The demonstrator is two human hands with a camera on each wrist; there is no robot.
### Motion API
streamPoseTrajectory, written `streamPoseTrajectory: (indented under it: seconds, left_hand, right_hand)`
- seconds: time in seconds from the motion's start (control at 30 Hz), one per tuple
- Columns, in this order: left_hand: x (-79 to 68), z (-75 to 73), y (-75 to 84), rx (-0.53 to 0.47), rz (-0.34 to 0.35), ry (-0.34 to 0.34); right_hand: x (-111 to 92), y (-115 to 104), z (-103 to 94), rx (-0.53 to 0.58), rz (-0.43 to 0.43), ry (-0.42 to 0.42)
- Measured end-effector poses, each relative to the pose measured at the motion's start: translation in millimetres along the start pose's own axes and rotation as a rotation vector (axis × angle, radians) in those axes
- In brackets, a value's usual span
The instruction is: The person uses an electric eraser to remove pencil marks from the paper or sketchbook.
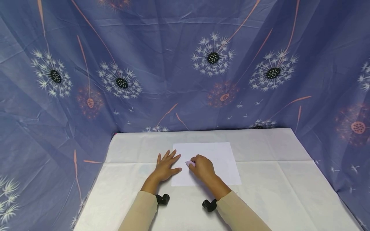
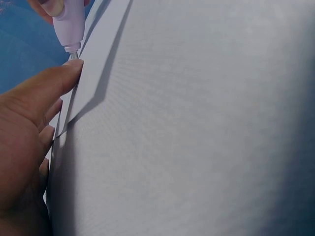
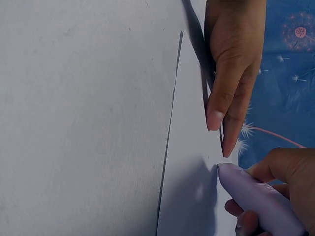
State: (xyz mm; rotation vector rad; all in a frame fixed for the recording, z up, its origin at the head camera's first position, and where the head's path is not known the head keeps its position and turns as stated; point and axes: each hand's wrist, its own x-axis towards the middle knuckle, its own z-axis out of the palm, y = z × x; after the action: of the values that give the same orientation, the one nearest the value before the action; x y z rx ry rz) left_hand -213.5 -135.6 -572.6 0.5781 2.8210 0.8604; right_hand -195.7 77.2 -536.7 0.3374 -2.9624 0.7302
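Note:
A blank sheet of white paper (image 1: 224,163) lies on the table. My left hand (image 1: 165,168) rests at its left edge, fingers spread, with the fingertips and thumb on the sheet. My right hand (image 1: 204,168) grips a plump lilac correction pen (image 1: 189,163) over the left half of the paper, just right of the left thumb. In the right wrist view the pen (image 3: 258,196) is tilted, its fine tip right at the paper and fingers curled round its body. The left wrist view shows the pen's stepped collar and metal tip (image 2: 74,55) close behind the left thumb.
A white cloth with fold creases covers the table (image 1: 289,192). Behind and at both sides hangs a blue curtain (image 1: 164,64) with dandelion prints. A black wrist camera (image 1: 163,199) sits on the left wrist, another black camera (image 1: 209,205) on the right.

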Motion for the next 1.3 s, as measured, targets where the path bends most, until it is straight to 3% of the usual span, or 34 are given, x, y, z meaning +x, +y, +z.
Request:
streamPoseTrajectory:
  seconds: [0.23, 0.47, 0.73, 0.97, 1.2, 1.3]
  left_hand:
    - [-0.3, -0.6, 0.8, -0.003, -0.002, 0.001]
    - [-0.6, 0.3, 0.3, -0.017, -0.007, 0.002]
    - [-0.5, 0.2, 0.1, -0.013, -0.004, 0.002]
    - [-0.7, 0.5, -0.1, -0.013, -0.004, -0.001]
    - [-0.5, -0.1, 0.5, -0.003, -0.007, 0.001]
    - [-0.6, -0.4, 0.8, -0.010, -0.004, 0.001]
  right_hand:
    - [0, 2, -1.3, 0.022, -0.022, -0.011]
    - [2, 9, -1.6, 0.001, 0.002, 0.031]
    - [2, 9, -2.6, 0.018, -0.006, -0.002]
    - [2, 11, -6.0, 0.014, 0.041, 0.040]
    - [2, 11, -2.3, 0.018, -0.013, 0.007]
    - [2, 13, -2.2, 0.017, 0.002, 0.019]
